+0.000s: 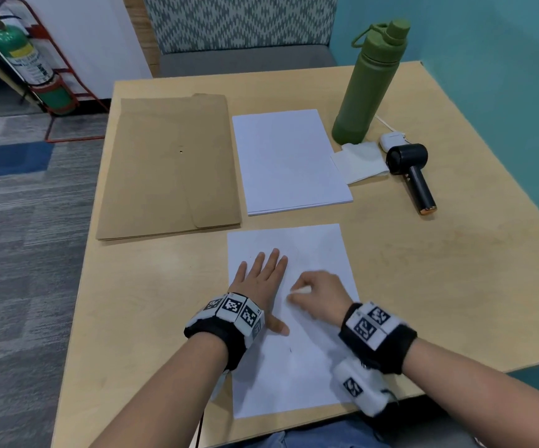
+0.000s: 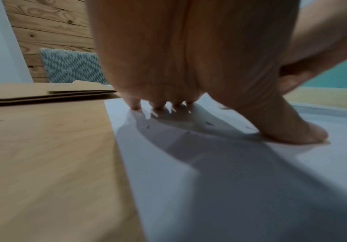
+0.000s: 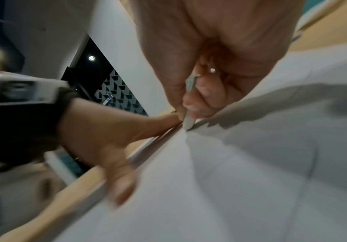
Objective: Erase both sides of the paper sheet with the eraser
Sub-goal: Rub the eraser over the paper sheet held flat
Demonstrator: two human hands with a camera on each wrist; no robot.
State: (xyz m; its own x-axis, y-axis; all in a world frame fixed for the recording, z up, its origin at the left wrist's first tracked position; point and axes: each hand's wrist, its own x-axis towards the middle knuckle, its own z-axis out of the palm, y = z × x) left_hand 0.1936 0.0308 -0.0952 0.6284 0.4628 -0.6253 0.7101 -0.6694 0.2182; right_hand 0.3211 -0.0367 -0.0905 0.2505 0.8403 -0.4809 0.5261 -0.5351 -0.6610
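A white paper sheet [image 1: 313, 253] lies on the table's near middle, with small dark marks and crumbs on it [image 2: 230, 180]. My left hand [image 1: 261, 276] lies flat on the sheet's left part, fingers straight and spread, thumb pressed down [image 2: 305, 134]. Just to its right, my right hand [image 1: 316, 295] pinches a small white eraser [image 1: 300, 291] with its tip against the paper [image 3: 189, 122]. In the right wrist view the picture is blurred, and my left hand [image 3: 106, 139] shows beside the eraser.
A stack of white paper [image 1: 287, 160] and a brown envelope [image 1: 171, 166] lie farther back. At the right stand a green bottle [image 1: 371, 82], a folded tissue [image 1: 360, 160], a white earbud case [image 1: 392, 140] and a black handheld fan [image 1: 413, 176]. The table edge [image 1: 74, 318] is near my left arm.
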